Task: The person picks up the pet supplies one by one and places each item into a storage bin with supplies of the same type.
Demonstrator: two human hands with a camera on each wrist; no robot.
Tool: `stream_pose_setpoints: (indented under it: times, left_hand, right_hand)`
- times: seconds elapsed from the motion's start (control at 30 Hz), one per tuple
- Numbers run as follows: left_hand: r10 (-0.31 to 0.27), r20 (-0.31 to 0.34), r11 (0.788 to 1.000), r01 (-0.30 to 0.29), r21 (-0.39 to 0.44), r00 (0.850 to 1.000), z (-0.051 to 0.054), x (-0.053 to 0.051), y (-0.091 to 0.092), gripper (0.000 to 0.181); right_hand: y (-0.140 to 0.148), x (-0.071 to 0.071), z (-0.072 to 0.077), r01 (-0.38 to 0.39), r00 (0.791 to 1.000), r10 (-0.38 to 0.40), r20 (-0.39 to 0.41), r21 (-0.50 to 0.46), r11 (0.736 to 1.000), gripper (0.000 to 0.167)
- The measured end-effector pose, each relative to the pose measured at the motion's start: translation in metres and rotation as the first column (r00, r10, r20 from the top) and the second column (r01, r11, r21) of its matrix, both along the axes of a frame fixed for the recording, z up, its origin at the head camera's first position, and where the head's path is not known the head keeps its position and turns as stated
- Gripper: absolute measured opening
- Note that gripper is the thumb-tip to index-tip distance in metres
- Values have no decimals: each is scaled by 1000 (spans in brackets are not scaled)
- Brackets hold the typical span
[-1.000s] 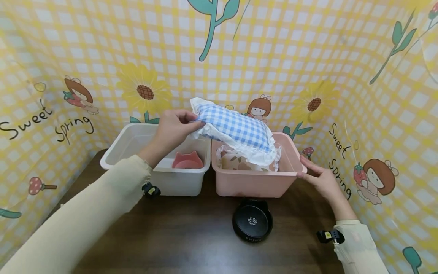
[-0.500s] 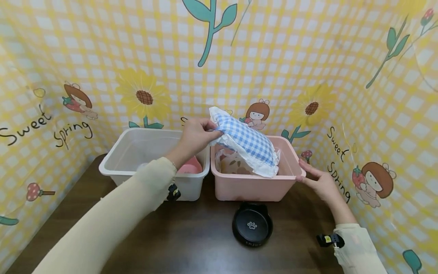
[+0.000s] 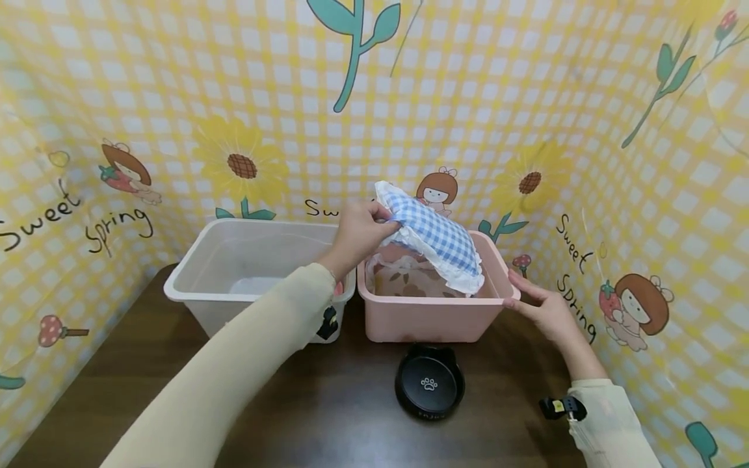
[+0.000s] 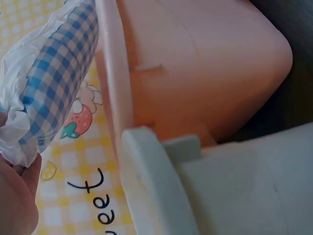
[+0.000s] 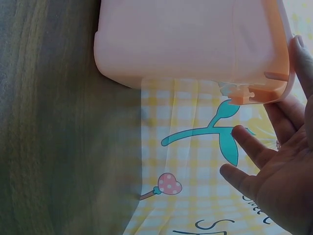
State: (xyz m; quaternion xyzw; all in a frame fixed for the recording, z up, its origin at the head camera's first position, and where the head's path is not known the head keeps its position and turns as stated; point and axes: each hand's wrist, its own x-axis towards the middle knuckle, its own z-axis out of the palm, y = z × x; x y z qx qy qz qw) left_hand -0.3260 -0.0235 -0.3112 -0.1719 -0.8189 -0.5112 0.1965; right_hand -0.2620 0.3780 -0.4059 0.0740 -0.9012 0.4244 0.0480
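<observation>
One blue gingham pillow [image 3: 435, 231] tilted over pink bin [image 3: 433, 322], right of centre, end pinched by left hand [image 3: 358, 234]; right hand [image 3: 545, 311] grasps its rim. Leaf-print cushion [image 3: 404, 278] already inside; pillow not yet laid down; black paw-print bowl [image 3: 430, 396] on bench [image 3: 328, 409], lower frame.

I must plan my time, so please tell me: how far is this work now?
Apparently done: a leaf-patterned item lies in the pink bin. In progress: fingers of the left hand pinch the checked pillow over that bin. Probably left: releasing the pillow; perhaps also the black bowl on the table.
</observation>
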Motion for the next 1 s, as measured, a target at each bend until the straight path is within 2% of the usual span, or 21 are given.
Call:
stream_pose_setpoints:
  times: [0.33,0.5,0.67,0.73,0.83,1.0]
  left_hand:
    - [-7,5,993,8,-119,1000,-20,-3,26,11]
    - [-19,39,974,27,-224,999,-33,0,35,12]
    - [-23,14,955,26,-296,1000,-42,4,38,15]
    - [-24,-2,952,22,-304,1000,-44,5,38,16]
    - [-49,12,959,51,-280,999,-45,5,35,18]
    - [-139,99,963,157,-219,985,-46,7,26,18]
  right_hand:
    - [2,2,0,18,1000,-18,0,12,1000,68]
    - [2,4,1,15,1000,-15,18,4,1000,70]
    - [2,5,-3,10,1000,-10,20,11,1000,69]
    - [1,5,-3,7,1000,-7,15,10,1000,68]
    - [0,3,-3,-2,1000,2,4,9,1000,68]
    - [0,0,1,10,1000,-10,4,6,1000,69]
